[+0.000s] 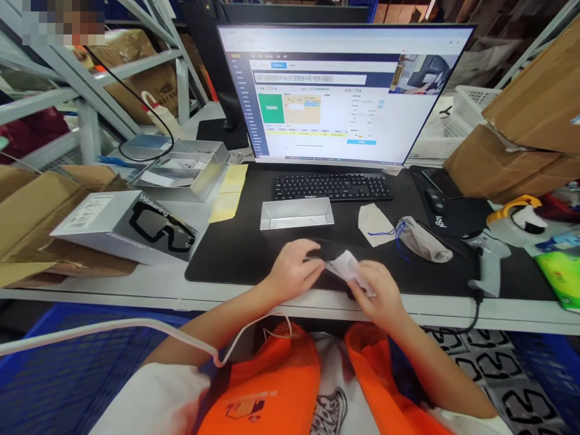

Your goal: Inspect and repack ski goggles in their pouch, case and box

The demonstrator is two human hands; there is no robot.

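A small, crumpled white piece, paper or thin wrapping, is held above the front edge of the black desk mat. My right hand closes around its right end. With thumb and fingertips, my left hand pinches its left end, where a thin greyish strip shows; its kind is unclear. Just beyond my hands lies an open silver box tray. To the right are a flat off-white pouch with a blue cord and a grey drawstring pouch.
Behind the keyboard stands a monitor. A goggles box, a silver box and yellow notes occupy the left. On the right are a mouse, a corded scanner and cardboard boxes. A white cable crosses my left arm.
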